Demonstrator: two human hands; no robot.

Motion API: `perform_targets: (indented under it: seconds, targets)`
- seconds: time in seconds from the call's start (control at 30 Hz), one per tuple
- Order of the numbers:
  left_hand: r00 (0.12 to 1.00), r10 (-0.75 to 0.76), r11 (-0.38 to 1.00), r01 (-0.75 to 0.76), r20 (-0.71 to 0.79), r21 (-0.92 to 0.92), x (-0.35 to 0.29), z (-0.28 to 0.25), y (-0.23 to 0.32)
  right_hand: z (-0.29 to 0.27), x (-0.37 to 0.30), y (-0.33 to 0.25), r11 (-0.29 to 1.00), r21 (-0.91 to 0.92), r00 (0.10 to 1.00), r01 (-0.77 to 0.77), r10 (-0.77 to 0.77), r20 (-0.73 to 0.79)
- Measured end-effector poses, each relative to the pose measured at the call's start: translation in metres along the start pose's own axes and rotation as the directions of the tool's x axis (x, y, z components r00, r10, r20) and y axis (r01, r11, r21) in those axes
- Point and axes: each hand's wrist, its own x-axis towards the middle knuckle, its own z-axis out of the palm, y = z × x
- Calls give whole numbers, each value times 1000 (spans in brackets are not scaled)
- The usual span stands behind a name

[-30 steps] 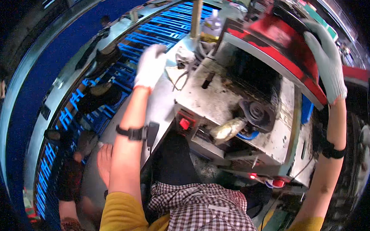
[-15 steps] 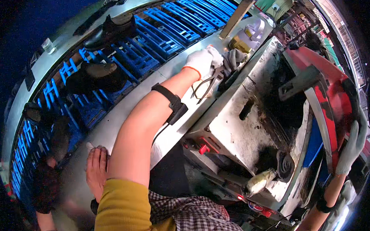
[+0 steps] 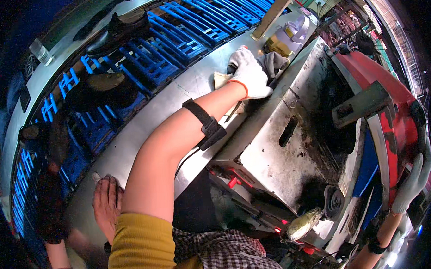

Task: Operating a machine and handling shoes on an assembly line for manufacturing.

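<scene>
Red hood (image 3: 399, 112) stands raised over the right-hand side of a pale metal machine (image 3: 269, 151), beyond the right edge of the bench (image 3: 129, 148). The right hand (image 3: 414, 183), in a white knit glove, lies against the hood's outer side near its lower end, fingers straightened and close together; whether they grip cannot be told. The right forearm rises from the lower right corner of the view, with a black strap at the wrist.

The left hand (image 3: 250, 76), gloved, is positioned palm down near the bench's right edge, toward the far end. Its fingertips are hidden, so its hold cannot be told. Grey cloth (image 3: 275, 63) lies just beside it, and a dark tool handle (image 3: 233, 112) projects from beneath. The left elbow is bent; the forearm runs diagonally across the bench and carries a black strap (image 3: 203, 118).

A bottle (image 3: 279, 41) with yellow contents stands at the bench's far end. Another person's bare hand (image 3: 107, 204) rests at the near end. Blue racks (image 3: 173, 45) line the left edge, bearing dark shoes (image 3: 100, 86).
</scene>
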Motion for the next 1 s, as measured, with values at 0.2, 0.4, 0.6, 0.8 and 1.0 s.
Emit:
perform_targets:
  seconds: [0.2, 0.4, 0.6, 0.8, 1.0]
  targets:
    - [979, 112, 972, -72, 171, -223, -5, -3, 8, -8, -5, 5, 1000, -14, 999, -18, 17, -45]
    - [966, 207, 977, -196, -153, 82, -20, 10, 8, -8, -10, 5, 997, 41, 994, -60, 64, -90]
    - [996, 84, 949, -78, 9, -305, -12, 4, 15, -5, -12, 7, 993, 79, 990, -82, 91, -109]
    - [986, -158, 894, 165, 53, -416, -16, -41, -39, -2, -11, 12, 988, 115, 985, -105, 119, -124]
    - [983, -143, 981, 156, 112, -119, -18, 1, -52, -1, -9, 10, 981, 147, 982, -124, 143, -122]
